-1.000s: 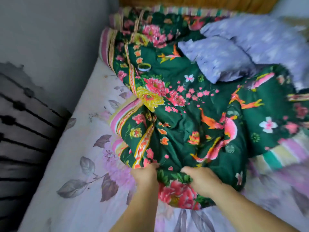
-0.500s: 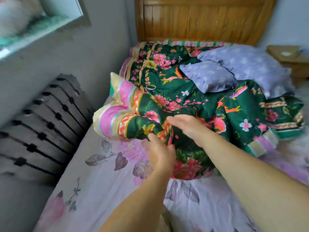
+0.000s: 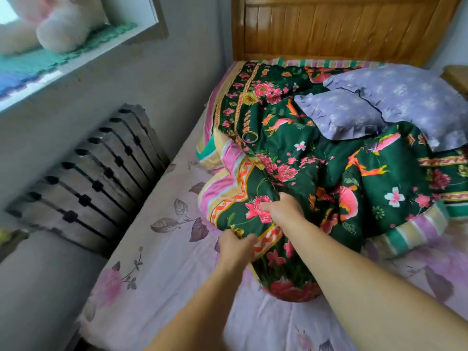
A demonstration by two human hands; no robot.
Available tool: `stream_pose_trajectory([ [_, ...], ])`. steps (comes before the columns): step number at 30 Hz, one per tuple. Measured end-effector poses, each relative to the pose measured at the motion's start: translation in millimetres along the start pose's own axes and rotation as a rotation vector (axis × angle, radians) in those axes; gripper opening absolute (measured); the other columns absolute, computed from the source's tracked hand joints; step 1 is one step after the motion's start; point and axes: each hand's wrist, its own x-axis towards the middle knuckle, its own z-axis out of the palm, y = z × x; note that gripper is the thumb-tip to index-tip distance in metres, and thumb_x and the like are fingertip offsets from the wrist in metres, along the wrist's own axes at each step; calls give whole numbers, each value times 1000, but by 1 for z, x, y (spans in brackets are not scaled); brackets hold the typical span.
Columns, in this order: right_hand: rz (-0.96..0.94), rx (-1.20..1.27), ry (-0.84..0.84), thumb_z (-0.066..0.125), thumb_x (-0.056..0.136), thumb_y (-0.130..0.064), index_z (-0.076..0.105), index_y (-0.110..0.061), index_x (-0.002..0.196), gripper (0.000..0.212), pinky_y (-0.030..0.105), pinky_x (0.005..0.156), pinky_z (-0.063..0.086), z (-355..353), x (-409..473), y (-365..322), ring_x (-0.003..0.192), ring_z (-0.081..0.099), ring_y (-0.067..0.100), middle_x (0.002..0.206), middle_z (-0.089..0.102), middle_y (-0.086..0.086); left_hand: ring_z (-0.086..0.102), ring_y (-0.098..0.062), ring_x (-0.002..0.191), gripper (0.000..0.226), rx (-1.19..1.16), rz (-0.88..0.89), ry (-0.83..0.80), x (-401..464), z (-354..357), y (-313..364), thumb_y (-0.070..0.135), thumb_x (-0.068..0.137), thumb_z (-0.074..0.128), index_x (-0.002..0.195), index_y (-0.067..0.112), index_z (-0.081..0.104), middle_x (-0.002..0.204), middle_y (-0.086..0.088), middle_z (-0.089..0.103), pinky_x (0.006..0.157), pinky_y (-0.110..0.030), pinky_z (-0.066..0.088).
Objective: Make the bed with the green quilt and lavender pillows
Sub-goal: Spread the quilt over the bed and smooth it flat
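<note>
Both hands [image 3: 260, 229] grip the crumpled green quilt [image 3: 316, 178]

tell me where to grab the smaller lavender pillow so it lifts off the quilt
Take the smaller lavender pillow by its ruffled near-left corner, coming from the foot of the bed. That corner juts free over the green quilt, while its far right side sits against the larger pillow.

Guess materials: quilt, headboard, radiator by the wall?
Green quilt: printed woven fabric, likely cotton, padded; it bunches in thick soft folds. Headboard: varnished wood; amber slats with glossy highlights. Radiator: probably cast metal, dull grey paint, ribbed columns; exact metal unclear.
</note>
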Motion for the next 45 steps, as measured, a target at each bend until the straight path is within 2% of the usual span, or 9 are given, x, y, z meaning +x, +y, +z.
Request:
stream_pose_trajectory([
  [4,23,90,-28,68,77,-38,51,-16,133,63,41,97,48,9,-8,12,116,56,28,130,58,5,58,-21,100,61,-36,-56,61,35,-27,13,35,79,65,133,20,40,119,-4,55,87,-40,50],
  [7,-30,128,-62,69,80,-33,57,-14,123,48,36,93,49,16,-8,11,105,59,23,113,64,0,46,-24,126,78,119,17,-11,50,-36,26,47,80,67,145,23,30,139,-2,43,106,-43,39],
  [14,-179,301,-202,75,76,-13,70,-22,88,16,39,89,54,9,-16,-22,89,70,21,91,75,1,65,-17,100,71,37,187,-114,97,-53,56,49,56,84,112,27,45,111,0,64,89,-41,54],
  [18,-177,391,-145,70,81,-2,60,-24,76,25,7,58,49,-2,-24,-37,63,64,-1,75,67,-11,56,-3,64,43,152,164,-210,129,-70,79,46,76,72,94,17,47,79,4,53,49,-18,47],
  [23,-212,380,-61,69,83,-3,49,-30,71,35,-2,48,39,13,-39,-59,61,49,-9,69,55,-21,61,-17,82,52,346,94,-436,148,-92,90,51,76,71,102,7,62,91,-4,65,65,-21,45],
  [27,-187,275,-17,72,82,-15,63,-22,84,13,9,68,47,41,-40,-73,73,59,-1,76,61,-18,53,-11,63,36,356,-69,-517,152,-116,85,51,81,63,80,16,54,79,-4,59,60,-20,42],
  [31,-176,157,16,72,78,-35,67,-27,92,16,36,93,51,79,-38,-106,97,66,14,97,71,-9,63,-22,74,66,201,-95,-390,154,-154,91,67,61,71,93,10,61,84,-6,66,74,-30,54],
  [38,-271,83,36,64,86,-41,59,-14,122,45,36,103,42,149,-71,-181,110,55,15,110,59,-7,53,-17,54,19,-149,197,52,137,-245,145,27,54,70,67,18,60,64,-3,60,58,-27,48],
  [45,-425,76,-42,62,86,-41,68,-20,91,23,35,82,53,227,-108,-243,88,65,21,87,69,-4,59,-20,77,18,-231,343,302,120,-351,167,29,53,64,69,23,57,73,3,60,73,-33,50],
])
